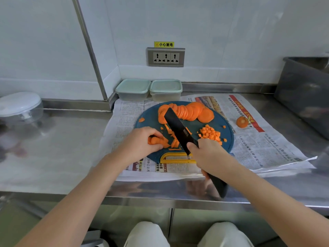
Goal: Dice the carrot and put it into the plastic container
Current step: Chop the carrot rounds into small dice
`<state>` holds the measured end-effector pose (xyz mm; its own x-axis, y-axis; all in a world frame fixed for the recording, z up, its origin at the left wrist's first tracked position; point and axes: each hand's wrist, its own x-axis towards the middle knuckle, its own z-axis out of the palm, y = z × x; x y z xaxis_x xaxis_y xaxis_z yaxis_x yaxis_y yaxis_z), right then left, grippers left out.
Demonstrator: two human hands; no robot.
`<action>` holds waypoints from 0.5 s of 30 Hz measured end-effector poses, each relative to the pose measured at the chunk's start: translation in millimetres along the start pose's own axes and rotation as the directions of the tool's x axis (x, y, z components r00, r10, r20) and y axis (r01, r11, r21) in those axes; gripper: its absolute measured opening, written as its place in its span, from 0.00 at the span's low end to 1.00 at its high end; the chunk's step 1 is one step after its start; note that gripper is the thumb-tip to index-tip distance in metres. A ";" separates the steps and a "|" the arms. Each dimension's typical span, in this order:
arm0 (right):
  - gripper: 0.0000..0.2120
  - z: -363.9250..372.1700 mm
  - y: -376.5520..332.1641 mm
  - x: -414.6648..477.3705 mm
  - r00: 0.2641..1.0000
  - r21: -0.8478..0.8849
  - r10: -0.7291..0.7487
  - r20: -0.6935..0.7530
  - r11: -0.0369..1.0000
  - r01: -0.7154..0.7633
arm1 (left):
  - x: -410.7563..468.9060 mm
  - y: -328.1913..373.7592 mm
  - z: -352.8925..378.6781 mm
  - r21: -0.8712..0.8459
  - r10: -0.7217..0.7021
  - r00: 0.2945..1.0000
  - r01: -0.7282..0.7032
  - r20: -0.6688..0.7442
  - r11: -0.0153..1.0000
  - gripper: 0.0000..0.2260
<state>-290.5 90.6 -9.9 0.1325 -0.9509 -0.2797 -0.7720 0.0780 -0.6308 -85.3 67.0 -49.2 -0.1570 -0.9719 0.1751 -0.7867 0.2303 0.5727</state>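
cutting board (151, 122) carries all the carrot | plastic containers (132, 89) at back wall, lids on, apart from board | carrot rounds (188, 112) fanned at far edge: stiff, light, probably slick | knife (178, 130): right hand (208, 154) wrapped firmly round handle | left hand (140, 141) curls over carrot strips (157, 140); best pinned from above, fingertips tucked | dice (211, 133) right of blade, loose, scatter easily

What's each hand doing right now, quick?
Left hand: fingers curled over carrot slices, holding them down.
Right hand: gripping the knife.

Head-worn view, looking forward and down, close over counter (53, 139)
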 end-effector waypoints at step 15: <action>0.17 -36.8 -4.7 -8.6 0.980 0.392 -0.007 0.197 0.917 -0.072 | 35.9 44.7 -8.9 -0.768 -0.270 0.865 0.500 0.422 0.401 0.04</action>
<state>-310.9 87.4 22.1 0.2576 -0.8739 -0.4122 -0.4741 0.2574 -0.8420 -120.9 42.8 -10.2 -0.1754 -0.9234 -0.3415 0.0641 -0.3568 0.9320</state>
